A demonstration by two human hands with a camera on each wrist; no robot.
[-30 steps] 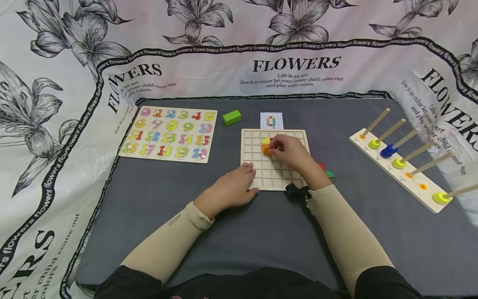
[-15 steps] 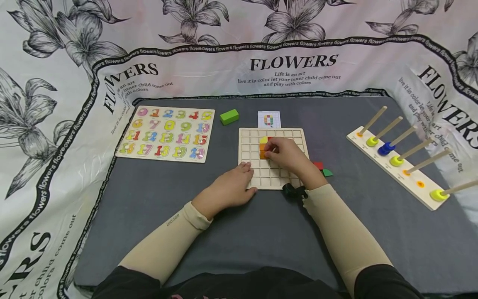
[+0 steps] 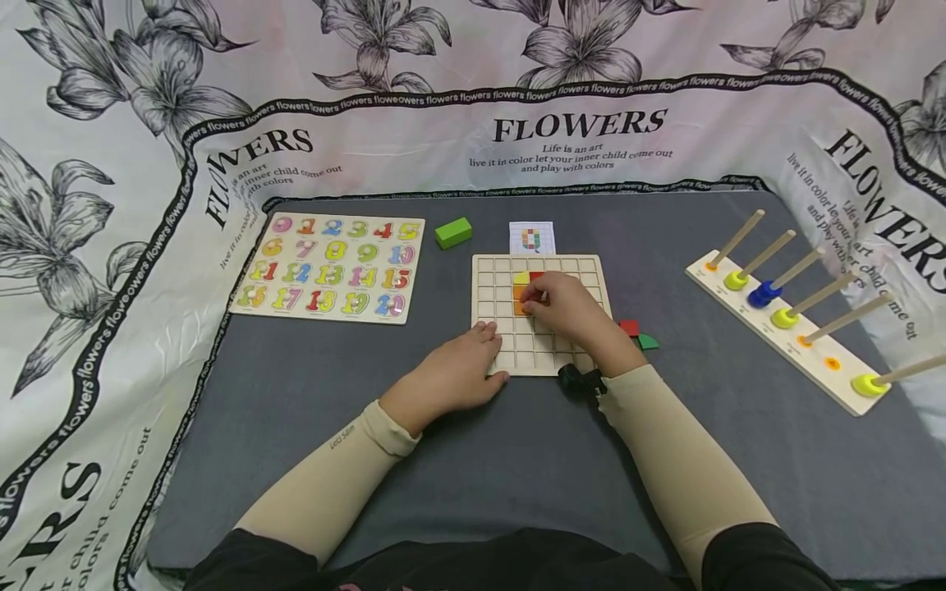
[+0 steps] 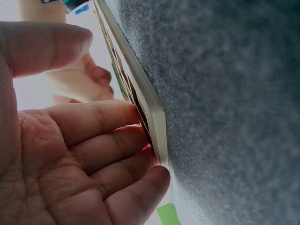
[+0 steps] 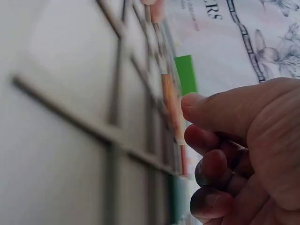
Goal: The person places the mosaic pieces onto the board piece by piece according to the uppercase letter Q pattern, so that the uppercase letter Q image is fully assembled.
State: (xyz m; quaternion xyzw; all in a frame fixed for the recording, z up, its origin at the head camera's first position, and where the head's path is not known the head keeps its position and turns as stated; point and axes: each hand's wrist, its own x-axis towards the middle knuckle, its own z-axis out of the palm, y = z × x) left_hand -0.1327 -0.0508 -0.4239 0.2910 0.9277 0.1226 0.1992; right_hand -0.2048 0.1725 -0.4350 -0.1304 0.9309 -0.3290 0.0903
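Note:
A wooden grid board (image 3: 535,361) lies mid-table in the head view. My left hand (image 3: 458,369) rests on its left edge, fingers extended; the left wrist view shows the fingertips along the board's edge (image 4: 159,126). With curled thumb and fingers, my right hand (image 3: 572,310) is at an orange square tile (image 3: 519,308) seated in the grid. In the right wrist view the fingertips come close beside the orange (image 5: 172,105); the exact contact is hard to see. Above that tile sit another orange tile (image 3: 519,291), a yellow piece (image 3: 521,277) and a red piece (image 3: 535,276), partly hidden by the hand.
A pattern card (image 3: 531,238) touches the board's far side. Loose red (image 3: 629,327) and green (image 3: 647,341) pieces lie right of the board. A green block (image 3: 453,233), a number puzzle board (image 3: 328,267) and a peg stand (image 3: 813,357) are around it.
My right hand has moved slightly down the grid, and the lower orange tile now shows beneath the first. The left hand stays on the board. The whole view has shifted a little.

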